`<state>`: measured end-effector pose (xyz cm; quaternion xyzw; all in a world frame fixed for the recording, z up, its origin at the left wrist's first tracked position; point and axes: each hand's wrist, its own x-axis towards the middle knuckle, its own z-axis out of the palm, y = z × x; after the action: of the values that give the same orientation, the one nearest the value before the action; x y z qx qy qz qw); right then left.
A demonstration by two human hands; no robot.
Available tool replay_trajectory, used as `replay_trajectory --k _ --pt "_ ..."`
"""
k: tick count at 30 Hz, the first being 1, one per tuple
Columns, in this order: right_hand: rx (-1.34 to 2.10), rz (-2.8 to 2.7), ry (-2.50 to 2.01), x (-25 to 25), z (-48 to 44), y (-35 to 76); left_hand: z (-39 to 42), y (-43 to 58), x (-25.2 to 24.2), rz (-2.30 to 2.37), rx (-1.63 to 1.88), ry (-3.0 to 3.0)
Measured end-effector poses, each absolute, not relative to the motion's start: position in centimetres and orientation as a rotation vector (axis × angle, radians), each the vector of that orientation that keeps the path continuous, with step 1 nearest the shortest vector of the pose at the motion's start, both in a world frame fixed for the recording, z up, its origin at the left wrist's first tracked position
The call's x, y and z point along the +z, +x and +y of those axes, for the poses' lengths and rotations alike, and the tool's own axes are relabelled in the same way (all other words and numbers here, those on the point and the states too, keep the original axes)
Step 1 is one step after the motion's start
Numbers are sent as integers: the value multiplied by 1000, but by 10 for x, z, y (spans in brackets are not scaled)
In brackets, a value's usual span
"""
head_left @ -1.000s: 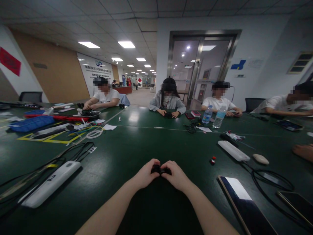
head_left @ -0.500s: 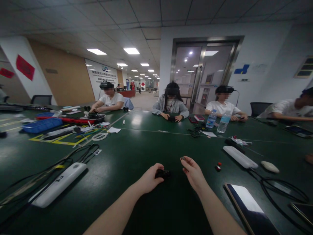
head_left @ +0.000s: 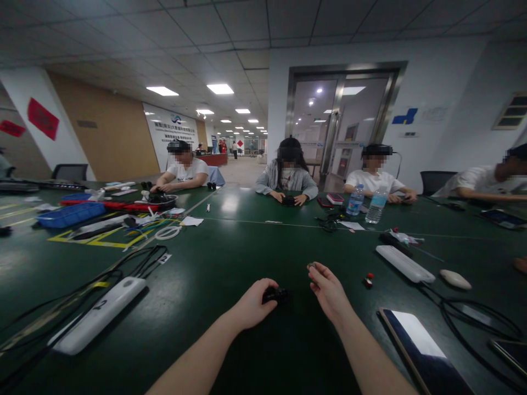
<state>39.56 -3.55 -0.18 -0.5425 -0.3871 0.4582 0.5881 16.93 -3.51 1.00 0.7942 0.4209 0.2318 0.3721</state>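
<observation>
My left hand [head_left: 254,303] rests on the dark green table [head_left: 230,258], fingers closed round a small black object [head_left: 276,295]. My right hand [head_left: 327,289] hovers a little to the right of it, thumb and fingers pinched on a tiny grey piece [head_left: 310,266]. The two hands are apart. A small red and black part [head_left: 368,281] lies on the table just right of my right hand.
A white power strip [head_left: 96,321] with black cables lies at the left. Another white strip [head_left: 404,263], a pebble-shaped thing [head_left: 455,280], a phone [head_left: 420,345] and a cable loop [head_left: 473,321] lie at the right. Several people sit across the table, with water bottles [head_left: 354,200] and a blue tray [head_left: 69,214].
My hands were together on the black object a second ago. The right hand has pulled away up and to the right with a tiny piece; the left hand keeps the black object.
</observation>
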Motion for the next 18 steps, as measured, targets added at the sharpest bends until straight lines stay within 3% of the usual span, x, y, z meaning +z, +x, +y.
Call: replay_trajectory --k 18 --pt "1071 -852 -1284 15 -45 380 -38 170 16 1086 571 2080"
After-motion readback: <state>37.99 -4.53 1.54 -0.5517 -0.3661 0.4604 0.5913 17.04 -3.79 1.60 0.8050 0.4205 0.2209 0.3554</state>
